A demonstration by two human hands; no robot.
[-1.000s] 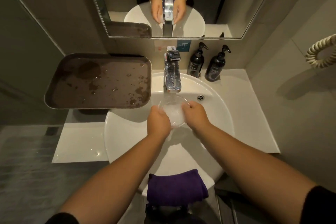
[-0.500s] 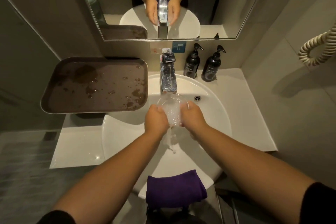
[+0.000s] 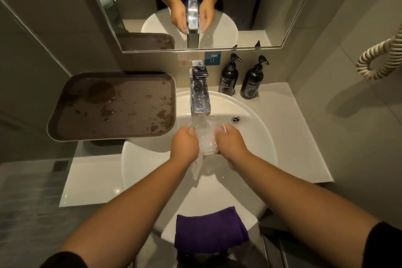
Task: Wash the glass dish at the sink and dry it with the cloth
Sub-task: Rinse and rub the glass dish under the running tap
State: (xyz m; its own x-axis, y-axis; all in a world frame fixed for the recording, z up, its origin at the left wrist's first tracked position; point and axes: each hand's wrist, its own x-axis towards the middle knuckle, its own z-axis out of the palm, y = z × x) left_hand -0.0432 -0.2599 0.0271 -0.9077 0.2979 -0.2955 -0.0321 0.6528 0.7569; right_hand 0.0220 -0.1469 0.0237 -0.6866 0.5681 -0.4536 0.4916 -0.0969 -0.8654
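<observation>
Rinsing was under way in the head view: the left hand (image 3: pixel 184 148) and the right hand (image 3: pixel 231 144) each gripped one side of the glass dish (image 3: pixel 206 137), fingers curled round its rim, holding it tilted over the sink (image 3: pixel 256 137) directly below the tap (image 3: pixel 200 95). Water ran over the dish and spilled from its lower edge into the basin. Washing looked mid-course, not finished. Drying had not begun, judging by the purple cloth (image 3: pixel 210 229), which lay folded and untouched on the sink's near edge.
</observation>
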